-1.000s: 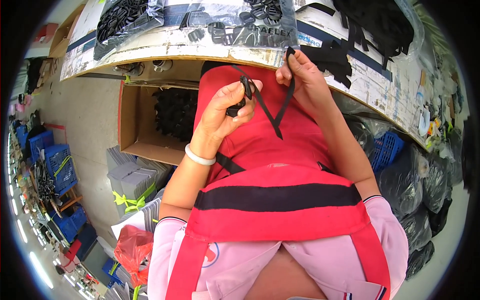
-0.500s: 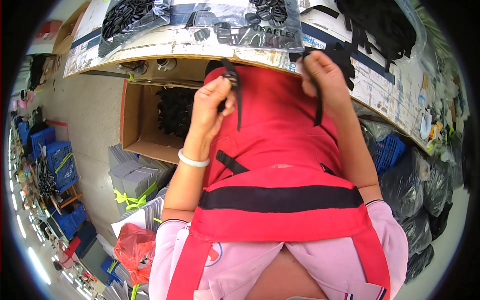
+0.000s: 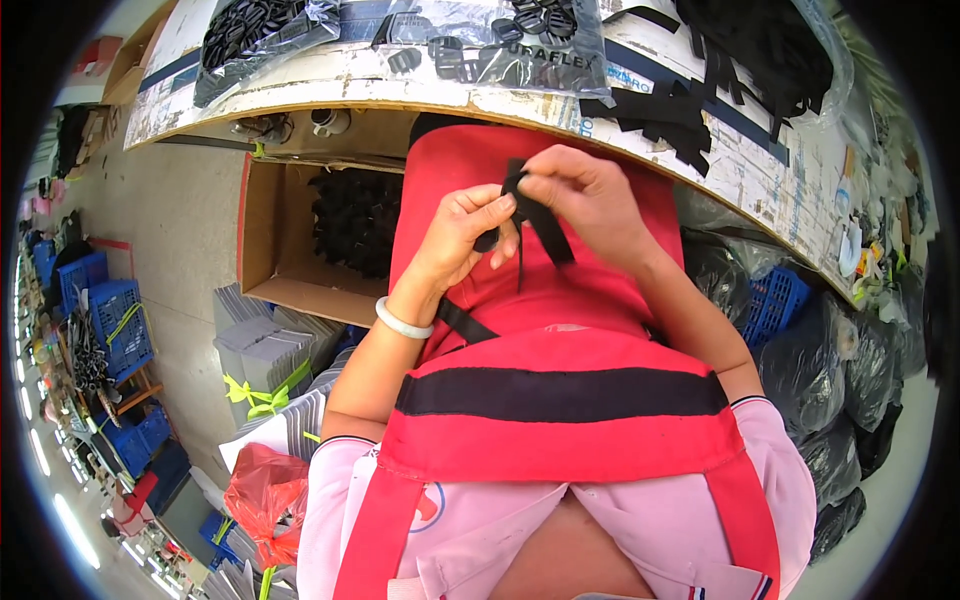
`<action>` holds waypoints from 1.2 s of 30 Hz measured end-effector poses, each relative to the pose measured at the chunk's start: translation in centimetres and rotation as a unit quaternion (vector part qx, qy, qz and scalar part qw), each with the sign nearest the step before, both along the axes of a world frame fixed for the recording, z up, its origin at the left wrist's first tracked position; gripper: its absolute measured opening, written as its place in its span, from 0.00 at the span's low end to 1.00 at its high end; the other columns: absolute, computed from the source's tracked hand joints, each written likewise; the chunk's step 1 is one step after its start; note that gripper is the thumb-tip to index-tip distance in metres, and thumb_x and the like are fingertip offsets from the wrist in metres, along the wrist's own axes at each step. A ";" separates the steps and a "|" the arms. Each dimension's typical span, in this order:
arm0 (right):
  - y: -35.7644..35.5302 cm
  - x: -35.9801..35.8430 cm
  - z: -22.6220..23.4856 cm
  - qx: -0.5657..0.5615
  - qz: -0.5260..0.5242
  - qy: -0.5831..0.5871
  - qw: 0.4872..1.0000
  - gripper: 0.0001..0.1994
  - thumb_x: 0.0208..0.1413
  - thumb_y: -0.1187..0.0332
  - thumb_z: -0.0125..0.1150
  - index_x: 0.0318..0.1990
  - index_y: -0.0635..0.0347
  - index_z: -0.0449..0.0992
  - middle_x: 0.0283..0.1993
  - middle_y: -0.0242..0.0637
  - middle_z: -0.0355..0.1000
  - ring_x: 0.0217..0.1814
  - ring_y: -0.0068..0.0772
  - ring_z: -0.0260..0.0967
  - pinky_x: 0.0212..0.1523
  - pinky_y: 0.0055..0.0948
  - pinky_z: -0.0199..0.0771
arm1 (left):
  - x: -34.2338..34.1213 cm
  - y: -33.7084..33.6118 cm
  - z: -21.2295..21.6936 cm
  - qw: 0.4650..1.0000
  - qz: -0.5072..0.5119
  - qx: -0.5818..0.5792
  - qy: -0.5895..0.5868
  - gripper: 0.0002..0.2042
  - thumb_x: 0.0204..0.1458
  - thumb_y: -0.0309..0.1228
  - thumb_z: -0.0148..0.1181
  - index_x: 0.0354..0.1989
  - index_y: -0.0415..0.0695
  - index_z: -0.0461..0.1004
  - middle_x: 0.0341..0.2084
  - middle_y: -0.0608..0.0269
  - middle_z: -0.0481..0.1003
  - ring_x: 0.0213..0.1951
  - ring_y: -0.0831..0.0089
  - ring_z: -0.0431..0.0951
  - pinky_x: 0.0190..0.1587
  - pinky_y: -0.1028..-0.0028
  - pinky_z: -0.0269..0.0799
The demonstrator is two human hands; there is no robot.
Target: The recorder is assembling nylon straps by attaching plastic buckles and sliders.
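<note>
My left hand (image 3: 462, 238) is closed on a small black buckle, now mostly hidden by fingers, with a thin black strap end hanging below. Right beside it, my right hand (image 3: 592, 208) pinches a black webbing strap (image 3: 550, 238) between thumb and forefinger. The fingertips of both hands meet where the strap reaches the buckle, above the lap of my red apron (image 3: 540, 285). Whether the strap passes through the buckle cannot be made out.
On the worn table (image 3: 440, 98) lie clear bags of black plastic buckles (image 3: 265, 45) and several cut black straps (image 3: 660, 120). Under it, at the left, a cardboard box (image 3: 290, 278) holds black pieces. Blue crates (image 3: 775, 300) and black bags (image 3: 805, 370) stand at the right.
My hands have come together. The right moved left and down from the table edge with the strap; the left moved right and slightly down with the buckle.
</note>
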State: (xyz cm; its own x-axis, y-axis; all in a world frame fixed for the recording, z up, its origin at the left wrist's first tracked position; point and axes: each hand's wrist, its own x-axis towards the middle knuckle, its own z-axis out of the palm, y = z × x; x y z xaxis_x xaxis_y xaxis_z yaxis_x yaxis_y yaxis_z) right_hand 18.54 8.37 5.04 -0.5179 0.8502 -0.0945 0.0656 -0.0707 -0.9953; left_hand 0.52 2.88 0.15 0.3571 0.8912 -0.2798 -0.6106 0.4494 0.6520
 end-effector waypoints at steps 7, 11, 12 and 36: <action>-0.1 0.5 0.6 -0.214 0.028 -0.022 0.976 0.09 0.61 0.62 0.59 0.35 0.58 0.75 0.25 0.23 0.70 0.22 0.10 0.61 0.23 0.14 0.60 | 1.1 0.2 0.5 0.966 0.151 0.030 0.207 0.07 0.58 0.28 0.59 0.38 0.37 0.80 0.22 0.68 0.75 0.19 0.85 0.69 0.20 0.85 0.62; -0.3 0.2 -0.1 -0.269 -0.024 0.006 0.963 0.08 0.62 0.62 0.59 0.35 0.55 0.75 0.25 0.18 0.67 0.22 0.05 0.55 0.22 0.12 0.51 | 1.9 -0.3 0.4 0.945 0.180 0.091 0.258 0.07 0.56 0.22 0.59 0.41 0.37 0.80 0.25 0.68 0.74 0.21 0.85 0.70 0.22 0.84 0.63; -0.3 0.1 -0.2 -0.270 -0.025 0.008 0.962 0.08 0.62 0.62 0.59 0.35 0.55 0.75 0.25 0.18 0.67 0.22 0.05 0.55 0.22 0.12 0.51 | 1.9 -0.3 0.3 0.945 0.178 0.091 0.259 0.07 0.56 0.22 0.59 0.41 0.37 0.80 0.25 0.68 0.74 0.21 0.85 0.70 0.22 0.84 0.63; -0.1 0.4 -2.8 -0.157 0.024 0.020 0.987 0.08 0.59 0.69 0.62 0.42 0.63 0.77 0.35 0.30 0.75 0.30 0.17 0.70 0.35 0.16 0.71 | -0.5 -1.0 -0.5 0.991 0.059 -0.120 0.012 0.12 0.58 0.29 0.58 0.46 0.33 0.75 0.30 0.56 0.79 0.21 0.73 0.78 0.18 0.81 0.68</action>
